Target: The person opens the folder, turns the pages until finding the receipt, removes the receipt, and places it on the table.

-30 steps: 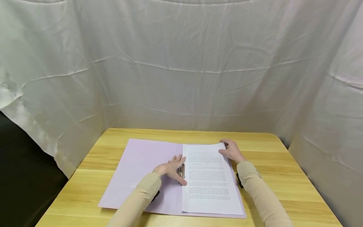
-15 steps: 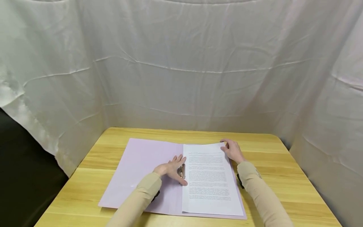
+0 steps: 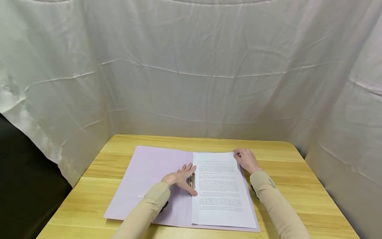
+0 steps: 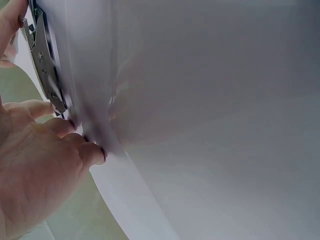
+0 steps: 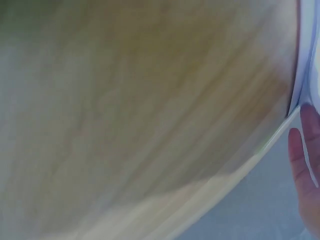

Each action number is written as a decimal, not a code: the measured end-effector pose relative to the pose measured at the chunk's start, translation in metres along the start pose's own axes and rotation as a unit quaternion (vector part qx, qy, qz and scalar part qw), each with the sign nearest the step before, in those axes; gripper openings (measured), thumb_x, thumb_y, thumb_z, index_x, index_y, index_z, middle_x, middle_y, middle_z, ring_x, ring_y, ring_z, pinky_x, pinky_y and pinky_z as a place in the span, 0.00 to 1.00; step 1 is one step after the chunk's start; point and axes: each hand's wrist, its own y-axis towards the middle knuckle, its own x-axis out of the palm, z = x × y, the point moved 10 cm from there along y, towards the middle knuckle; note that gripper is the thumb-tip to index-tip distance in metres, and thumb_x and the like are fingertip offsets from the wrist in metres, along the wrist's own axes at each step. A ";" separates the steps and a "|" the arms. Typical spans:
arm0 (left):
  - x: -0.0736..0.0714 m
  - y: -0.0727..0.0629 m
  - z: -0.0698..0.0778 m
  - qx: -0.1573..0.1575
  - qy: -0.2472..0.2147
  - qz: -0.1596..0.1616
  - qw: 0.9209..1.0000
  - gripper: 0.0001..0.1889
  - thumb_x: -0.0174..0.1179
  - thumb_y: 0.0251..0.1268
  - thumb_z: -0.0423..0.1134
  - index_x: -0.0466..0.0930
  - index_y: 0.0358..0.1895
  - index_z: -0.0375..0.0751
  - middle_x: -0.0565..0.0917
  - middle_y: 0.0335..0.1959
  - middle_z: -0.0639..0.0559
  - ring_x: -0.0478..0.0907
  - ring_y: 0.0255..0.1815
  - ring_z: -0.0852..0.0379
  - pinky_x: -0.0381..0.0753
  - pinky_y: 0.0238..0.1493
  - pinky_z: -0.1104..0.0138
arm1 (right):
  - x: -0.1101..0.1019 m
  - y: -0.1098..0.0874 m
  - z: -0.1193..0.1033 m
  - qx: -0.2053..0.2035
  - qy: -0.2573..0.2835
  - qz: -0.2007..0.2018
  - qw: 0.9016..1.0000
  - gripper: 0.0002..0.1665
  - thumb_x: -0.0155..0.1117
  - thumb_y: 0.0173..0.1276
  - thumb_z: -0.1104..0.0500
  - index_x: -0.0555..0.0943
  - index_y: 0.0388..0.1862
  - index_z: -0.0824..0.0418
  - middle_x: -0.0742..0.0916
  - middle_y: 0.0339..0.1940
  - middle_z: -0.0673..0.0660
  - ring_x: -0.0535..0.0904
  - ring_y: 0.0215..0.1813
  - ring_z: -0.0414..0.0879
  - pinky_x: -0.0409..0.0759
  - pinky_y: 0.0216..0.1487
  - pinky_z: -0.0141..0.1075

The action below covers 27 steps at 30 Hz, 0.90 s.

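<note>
A lilac folder (image 3: 149, 179) lies spread open on the table, with printed paper (image 3: 221, 189) over its right side. My left hand (image 3: 181, 179) rests at the fold with its fingers spread, thumb and fingertips along the paper's left edge. Between thumb and fingers sits the folder's metal clip (image 3: 192, 181), which in the left wrist view (image 4: 47, 65) shows close beside the fingers. At the paper's top right corner my right hand (image 3: 247, 161) pinches the edge. In the right wrist view only some fingers (image 5: 299, 165) show, near the folder's corner; the thumb is hidden.
The wooden table (image 3: 283, 186) extends past the folder on both sides and behind it. A pale grey curtain (image 3: 209, 99) hangs close behind the table's back edge and at the sides. Something black (image 3: 24, 186) shows at the lower left.
My right hand has lowered slightly at the corner, its fingers drawing closer together. The raised top edge of the paper now lies flatter. My left hand has stayed put.
</note>
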 end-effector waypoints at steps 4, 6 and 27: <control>0.000 0.000 0.000 0.002 -0.001 0.001 1.000 0.62 0.75 0.52 0.56 0.41 0.82 0.40 0.39 0.85 0.39 0.35 0.86 0.40 0.43 0.84 0.44 | -0.001 -0.001 -0.003 -0.020 -0.021 0.004 1.000 0.13 0.64 0.67 0.66 0.88 0.48 0.67 0.89 0.49 0.66 0.85 0.48 0.63 0.83 0.48 0.55; 0.000 0.000 0.000 0.003 -0.001 0.002 1.000 0.62 0.75 0.52 0.55 0.41 0.82 0.40 0.40 0.85 0.39 0.35 0.86 0.39 0.43 0.84 0.44 | -0.002 -0.001 -0.003 -0.020 -0.022 0.005 1.000 0.13 0.64 0.66 0.66 0.88 0.47 0.67 0.88 0.48 0.65 0.85 0.48 0.62 0.83 0.48 0.56; 0.001 0.000 -0.004 0.001 0.002 0.003 1.000 0.62 0.74 0.53 0.56 0.41 0.82 0.40 0.38 0.85 0.39 0.34 0.86 0.40 0.41 0.84 0.45 | 0.005 0.010 0.001 0.039 0.079 -0.008 0.996 0.14 0.66 0.67 0.67 0.81 0.51 0.67 0.74 0.20 0.54 0.67 0.25 0.45 0.63 0.30 0.34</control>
